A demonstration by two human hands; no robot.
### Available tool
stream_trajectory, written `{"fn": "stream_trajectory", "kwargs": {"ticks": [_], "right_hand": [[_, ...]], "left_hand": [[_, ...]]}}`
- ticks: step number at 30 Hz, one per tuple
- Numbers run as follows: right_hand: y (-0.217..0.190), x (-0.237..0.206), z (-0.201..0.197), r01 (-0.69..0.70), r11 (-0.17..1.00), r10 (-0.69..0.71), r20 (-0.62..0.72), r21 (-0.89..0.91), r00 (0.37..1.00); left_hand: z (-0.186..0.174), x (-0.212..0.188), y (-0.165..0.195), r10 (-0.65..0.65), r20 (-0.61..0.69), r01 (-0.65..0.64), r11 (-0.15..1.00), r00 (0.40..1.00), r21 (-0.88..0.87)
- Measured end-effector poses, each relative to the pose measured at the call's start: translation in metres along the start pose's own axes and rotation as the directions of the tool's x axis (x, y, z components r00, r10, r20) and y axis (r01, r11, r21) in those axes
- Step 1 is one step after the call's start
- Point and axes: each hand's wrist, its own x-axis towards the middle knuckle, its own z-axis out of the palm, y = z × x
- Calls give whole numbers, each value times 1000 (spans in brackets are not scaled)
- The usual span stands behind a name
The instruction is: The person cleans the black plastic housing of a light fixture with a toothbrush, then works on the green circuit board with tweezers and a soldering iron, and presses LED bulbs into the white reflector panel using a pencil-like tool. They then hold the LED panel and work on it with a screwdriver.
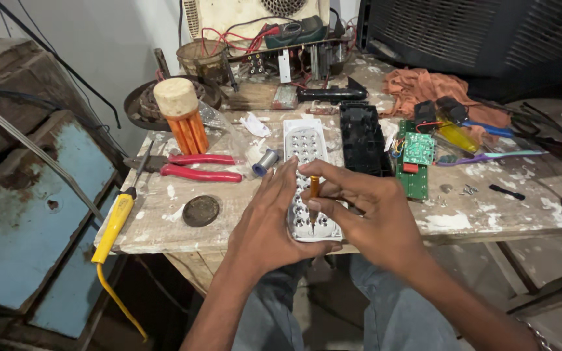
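A long white plastic panel with rows of small round holes (306, 144) lies on the worn wooden bench (489, 214), its near end at the front edge. My left hand (265, 224) grips the panel's near end from the left. My right hand (365, 218) holds a small orange-handled screwdriver (314, 188) upright, its tip down on the panel's near end.
Red-handled pliers (196, 168), a yellow soldering iron (115, 221), a dark round lid (201, 210) and a solder spool (265, 161) lie left. A black housing (362, 140), green circuit boards (416, 159), an orange cloth (434, 88) and loose screws (468, 190) lie right.
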Motion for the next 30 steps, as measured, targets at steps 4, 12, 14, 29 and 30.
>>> {"fn": "stream_trajectory", "kwargs": {"ticks": [4, 12, 14, 29, 30], "right_hand": [[0, 3, -1, -20, 1000, 20, -21, 12, 1000], [-1, -4, 14, 116, 921, -191, -175, -371, 966], [0, -3, 16, 72, 935, -159, -230, -346, 960], [-3, 6, -4, 36, 998, -35, 6, -48, 999], [-3, 6, -2, 109, 989, -111, -14, -98, 994]], "left_hand": [[-1, 1, 1, -51, 36, 52, 999, 998, -9], [-2, 0, 3, -51, 31, 50, 999, 998, 18], [-2, 1, 3, -61, 35, 60, 998, 998, 23], [-1, 1, 3, -56, 29, 56, 998, 998, 16], [-1, 2, 3, -58, 34, 57, 998, 998, 19]]}}
